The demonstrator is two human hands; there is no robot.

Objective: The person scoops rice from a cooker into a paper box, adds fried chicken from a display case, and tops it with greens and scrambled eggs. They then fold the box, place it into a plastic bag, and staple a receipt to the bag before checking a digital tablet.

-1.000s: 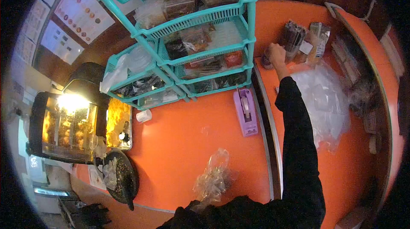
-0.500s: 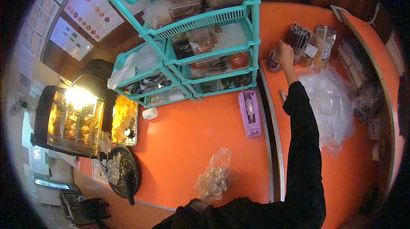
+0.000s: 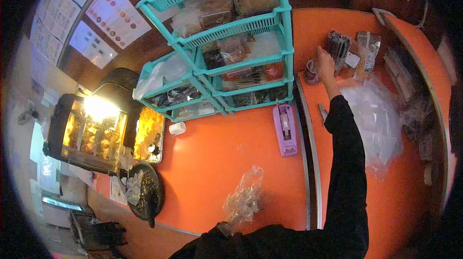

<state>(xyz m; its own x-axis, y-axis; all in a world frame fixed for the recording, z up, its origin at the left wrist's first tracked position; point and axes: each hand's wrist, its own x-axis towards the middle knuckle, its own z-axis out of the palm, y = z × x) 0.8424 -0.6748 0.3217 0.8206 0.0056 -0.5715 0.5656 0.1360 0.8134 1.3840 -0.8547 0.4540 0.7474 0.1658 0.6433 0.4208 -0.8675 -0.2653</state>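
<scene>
At the far right, my right hand (image 3: 326, 64) is closed with its fingertips bent down, just beside and above a small round tub (image 3: 311, 71). What its fingers hold, if anything, is hidden. Close behind it stands a bundle of dark, thin wrapped sticks (image 3: 339, 44). At the bottom, my left hand (image 3: 224, 229) shows only in part past the dark sleeve. It grips the gathered end of a crumpled clear plastic bag (image 3: 244, 198), which puffs out over the orange counter (image 3: 207, 162).
A purple tape dispenser (image 3: 285, 131) stands by the counter's seam. Teal stacked baskets (image 3: 241, 68) hold packets. Clear plastic bags (image 3: 371, 119) lie right of my forearm. Leftward are a white roll (image 3: 177, 128), a metal tray (image 3: 149, 136), a dark pan (image 3: 144, 194) and a lit food case (image 3: 91, 133).
The whole view has shifted slightly as my head moved. My right hand stays by the tub and my left hand stays with the bag.
</scene>
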